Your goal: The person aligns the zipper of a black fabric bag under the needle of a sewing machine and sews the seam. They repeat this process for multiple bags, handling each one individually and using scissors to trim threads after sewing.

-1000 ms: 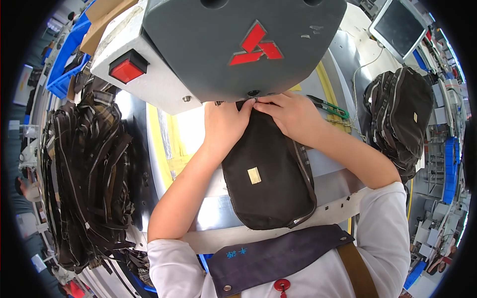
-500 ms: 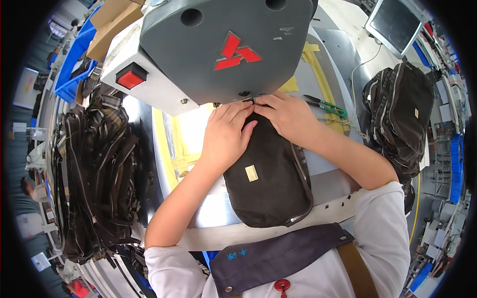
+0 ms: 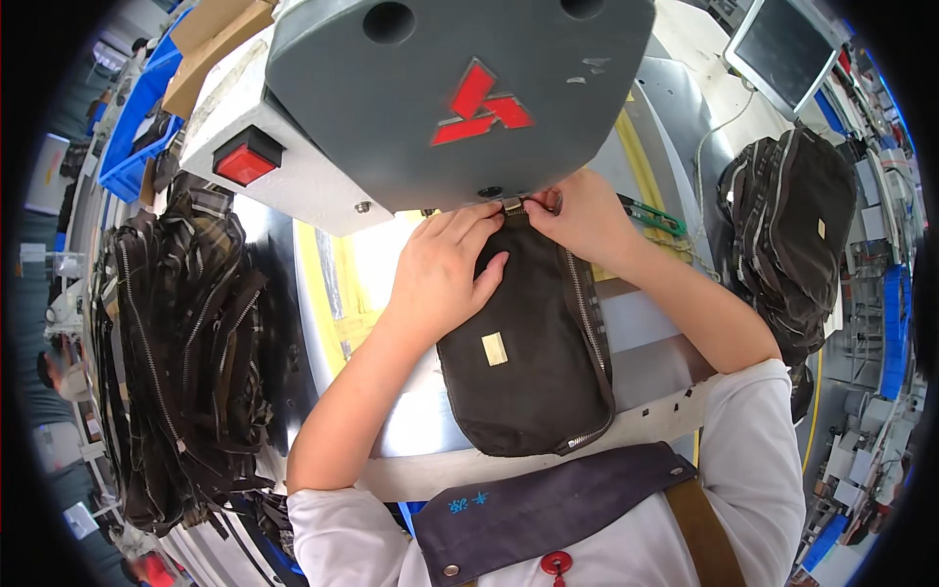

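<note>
since the frame half a second back your head has tipped a bit closer, so the grey machine head (image 3: 440,98) fills more of the top; the dark pouch (image 3: 528,352) has barely shifted and both hands stay at its top edge. your left hand (image 3: 445,274) was lying more across the pouch's upper corner before; now its fingers (image 3: 479,225) reach further up toward the metal tab (image 3: 511,206) under the machine. your right hand (image 3: 582,217) is still pinched on the top edge of the pouch, right beside that tab, fingers closed on the fabric. left hand presses flat on the pouch, fingers together, not clamped round it (thumb side hidden, so can't tell more).

pouch: dark brown-black fabric, rounded bottom, lies on the table (image 3: 636,362) in front of your chest with its top tucked under the machine head. small pale rectangular label (image 3: 495,348) near its middle. a metal zipper (image 3: 587,313) runs down its right side and curves round the lower corner.

a red button (image 3: 245,161) sits on the machine's left. pile of similar dark bags (image 3: 186,352) to your left, another stack (image 3: 792,235) to your right, a monitor (image 3: 782,49) top right.
</note>
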A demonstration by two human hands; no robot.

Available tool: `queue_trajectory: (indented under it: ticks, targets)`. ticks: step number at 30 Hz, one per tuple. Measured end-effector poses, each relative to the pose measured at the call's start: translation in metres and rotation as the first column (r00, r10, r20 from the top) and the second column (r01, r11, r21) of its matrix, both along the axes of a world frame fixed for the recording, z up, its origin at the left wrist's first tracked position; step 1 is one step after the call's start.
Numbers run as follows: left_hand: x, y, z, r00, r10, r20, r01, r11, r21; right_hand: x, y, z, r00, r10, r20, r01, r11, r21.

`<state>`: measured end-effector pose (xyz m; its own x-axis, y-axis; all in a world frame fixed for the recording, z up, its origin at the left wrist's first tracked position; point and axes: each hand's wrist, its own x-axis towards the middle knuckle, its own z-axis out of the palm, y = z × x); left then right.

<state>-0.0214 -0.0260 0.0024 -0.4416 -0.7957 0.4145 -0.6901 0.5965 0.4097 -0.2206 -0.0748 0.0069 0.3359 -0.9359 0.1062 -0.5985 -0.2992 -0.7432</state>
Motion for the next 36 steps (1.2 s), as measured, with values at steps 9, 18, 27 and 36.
queue_trajectory:
  ticks: [9,18,27,36]
  targets:
    - [0.000,0.000,0.000,1.000,0.018,0.013,-0.018,1.000,0.025,0.001,-0.007,0.001,1.000,0.008,0.027,-0.011,0.993,0.114]
    - [0.001,-0.001,0.000,1.000,0.014,0.015,-0.015,1.000,0.023,0.000,-0.003,-0.007,0.996,0.061,0.065,-0.058,0.997,-0.048]
    - [0.002,0.001,-0.001,1.000,0.014,0.004,-0.014,1.000,0.019,-0.001,0.006,-0.010,0.961,0.140,-0.240,-0.241,0.850,-0.469]
    - [0.006,-0.004,0.004,0.998,-0.046,0.030,0.045,0.998,0.043,-0.001,-0.022,-0.007,0.890,0.400,-0.217,-0.450,0.846,-0.285]
